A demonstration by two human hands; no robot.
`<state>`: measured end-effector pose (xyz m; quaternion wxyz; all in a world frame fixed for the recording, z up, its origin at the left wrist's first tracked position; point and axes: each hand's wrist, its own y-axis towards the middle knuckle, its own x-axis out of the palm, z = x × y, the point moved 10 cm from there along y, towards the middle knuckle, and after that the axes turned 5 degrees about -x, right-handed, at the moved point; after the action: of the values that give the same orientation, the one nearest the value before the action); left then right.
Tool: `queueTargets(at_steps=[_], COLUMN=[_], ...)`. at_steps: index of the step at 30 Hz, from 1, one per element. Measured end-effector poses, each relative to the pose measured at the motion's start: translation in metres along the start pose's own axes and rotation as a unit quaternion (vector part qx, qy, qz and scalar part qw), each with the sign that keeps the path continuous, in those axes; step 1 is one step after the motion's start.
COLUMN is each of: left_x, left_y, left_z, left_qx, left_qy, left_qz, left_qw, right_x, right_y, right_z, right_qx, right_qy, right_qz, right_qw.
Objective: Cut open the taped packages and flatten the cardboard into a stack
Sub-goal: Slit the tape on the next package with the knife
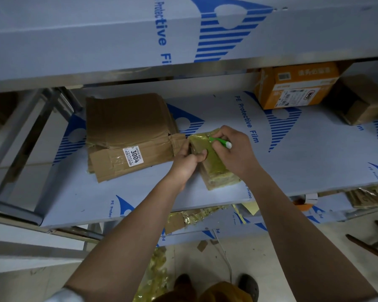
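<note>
The film-covered shelf [271, 171] carries my stack of flattened cardboard [127, 136] on the left, and just to its right the small taped package [214, 166] I'm working on. My left hand [187, 162] grips its near end; my right hand [234, 149] is curled round the green cutter [219, 142], tip on the tape. I'm mid-cut, I think; next comes slitting the seam, then flattening.

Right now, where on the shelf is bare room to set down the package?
Bare film lies right of the right hand, before the orange box, and along the front edge below the flattened stack. Crowded where the left hand holds the taped package.
</note>
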<state>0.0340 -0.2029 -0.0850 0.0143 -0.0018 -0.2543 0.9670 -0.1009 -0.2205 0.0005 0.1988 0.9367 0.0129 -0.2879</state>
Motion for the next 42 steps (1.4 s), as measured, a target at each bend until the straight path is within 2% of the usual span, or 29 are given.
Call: queueTargets(at_steps=[7,14,20,22,24,27,31,34,37,38,40,42], left_x=[-0.002,-0.002,-0.002,-0.001,-0.001,-0.007,-0.013,-0.014,-0.008,-0.006,0.004,0.026], left_y=[-0.001,-0.001,-0.003,-0.002,-0.001,0.001,-0.012,-0.040,-0.061,-0.065,-0.065,-0.059], left_z=[0.002,0.005,0.008,0.007,0.008,0.008,0.006,0.019,0.021,0.024,0.036,0.042], left_qx=[0.009,0.018,0.018,0.018,0.020,0.042,0.069,0.122,0.132,0.139,0.199,0.275], left_qy=[-0.002,0.007,0.023,0.028,0.022,0.009,0.073,0.172,0.291,0.353,0.482,0.556], left_qz=[0.004,0.007,0.009,0.008,0.009,0.037,0.107,0.160,0.174,0.185,0.194,0.136], left_qw=[1.000,1.000,1.000,0.999,1.000,0.998,0.989,0.964,0.931,0.906,0.831,0.772], right_x=[0.004,-0.018,-0.031,-0.038,-0.050,-0.063,-0.057,-0.059,-0.057,-0.056,-0.054,-0.054], right_y=[-0.016,-0.048,-0.073,-0.081,-0.095,-0.119,-0.132,-0.126,-0.114,-0.112,-0.115,-0.120], right_z=[-0.001,-0.002,-0.010,-0.009,0.001,0.020,0.031,0.037,0.048,0.052,0.058,0.060], right_qx=[0.015,0.057,0.051,0.064,0.109,0.174,0.216,0.221,0.236,0.241,0.247,0.244], right_qy=[-0.006,0.054,0.074,0.086,0.124,0.246,0.315,0.341,0.364,0.374,0.396,0.405], right_qz=[-0.027,-0.039,-0.016,0.020,0.106,0.242,0.305,0.340,0.332,0.331,0.341,0.355], right_qw=[0.999,0.996,0.996,0.994,0.981,0.922,0.873,0.848,0.838,0.832,0.816,0.806])
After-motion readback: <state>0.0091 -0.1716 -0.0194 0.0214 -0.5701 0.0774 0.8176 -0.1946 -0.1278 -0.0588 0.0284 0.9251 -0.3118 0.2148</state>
